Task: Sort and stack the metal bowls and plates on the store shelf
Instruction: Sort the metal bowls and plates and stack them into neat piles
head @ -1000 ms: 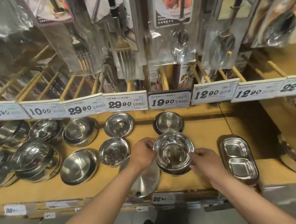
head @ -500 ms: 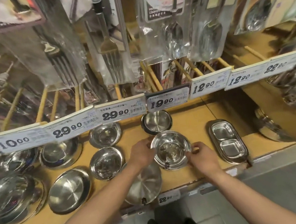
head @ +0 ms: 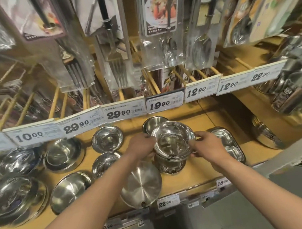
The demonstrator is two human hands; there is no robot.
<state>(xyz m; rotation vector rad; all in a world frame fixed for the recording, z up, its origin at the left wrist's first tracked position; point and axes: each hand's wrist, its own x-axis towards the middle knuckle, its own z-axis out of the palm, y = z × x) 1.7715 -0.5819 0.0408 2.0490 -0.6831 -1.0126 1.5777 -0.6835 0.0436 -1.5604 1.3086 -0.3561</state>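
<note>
At the middle of the wooden shelf (head: 199, 176) I see both hands on a stack of metal bowls (head: 172, 145). My view has the left hand (head: 140, 145) curled around the stack's left rim, fingertips on the edge, and the right hand (head: 208, 144) pinching the right rim between thumb and bent fingers. The top bowls sit tilted toward me, apart from the lower part of the stack, which stands on the shelf board; whether the upper ones are fully clear of it I cannot tell. Just behind the stack is another small bowl (head: 150, 122), partly hidden. Just beside the stack, on its left and nearer the shelf edge, a flat round plate (head: 141, 187) lies under the left forearm. To the right, near the right hand, lies a 2-compartment tray (head: 228, 144). Left of the hands I count 2 small bowls, a back bowl (head: 106, 138) and a front bowl (head: 105, 164). Above the stack hangs a price tag reading 19.90 (head: 165, 103).
</note>
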